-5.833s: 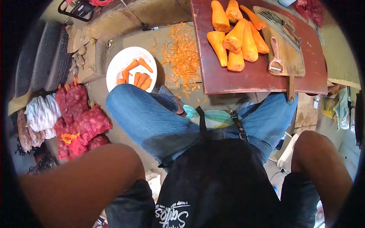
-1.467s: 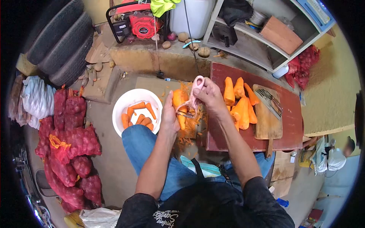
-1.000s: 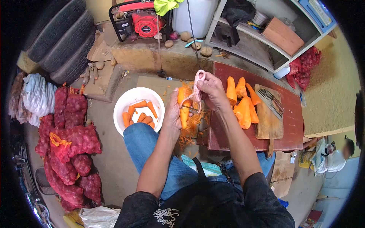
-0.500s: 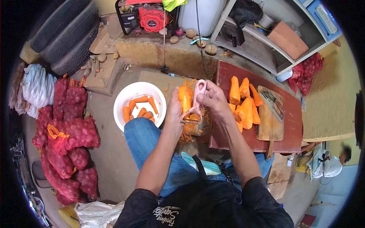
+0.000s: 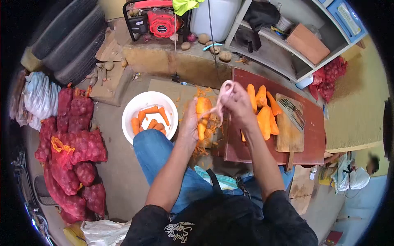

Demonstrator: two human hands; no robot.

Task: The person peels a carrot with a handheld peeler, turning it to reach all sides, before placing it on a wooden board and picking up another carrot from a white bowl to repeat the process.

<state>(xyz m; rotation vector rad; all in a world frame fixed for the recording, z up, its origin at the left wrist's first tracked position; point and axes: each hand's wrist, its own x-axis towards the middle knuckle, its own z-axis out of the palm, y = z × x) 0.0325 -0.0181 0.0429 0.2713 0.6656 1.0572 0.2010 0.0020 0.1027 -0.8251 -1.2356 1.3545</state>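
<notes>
The carrot [image 5: 202, 115] is standing nearly upright in mid-air, just above the person's left knee [image 5: 154, 147] and over a scatter of orange peelings [image 5: 204, 141] on the floor. The left hand [image 5: 189, 123] is wrapping it from the nine o'clock side, grip closed round its middle and lower part. At three o'clock of the carrot, the right hand [image 5: 239, 107] is closing its grip on the handle of a pink peeler [image 5: 221, 98], whose blade end is pressing against the carrot's upper part; the blade itself is blurred.

At nine o'clock of the hands, a white bowl [image 5: 137, 107] is sitting on the floor, holding several peeled carrot pieces [image 5: 150, 121]. At three o'clock, a low red-brown desk [image 5: 266, 151] is carrying a heap of large peeled carrots [image 5: 262, 108] and a wooden cutting board [image 5: 291, 135] with a knife [image 5: 293, 110] lying on it. Further out at eight o'clock, red mesh sacks [image 5: 74, 143] are lying piled. At twelve o'clock a red generator [image 5: 158, 20] is sitting on a ledge, with tyres [image 5: 67, 41] at ten o'clock.
</notes>
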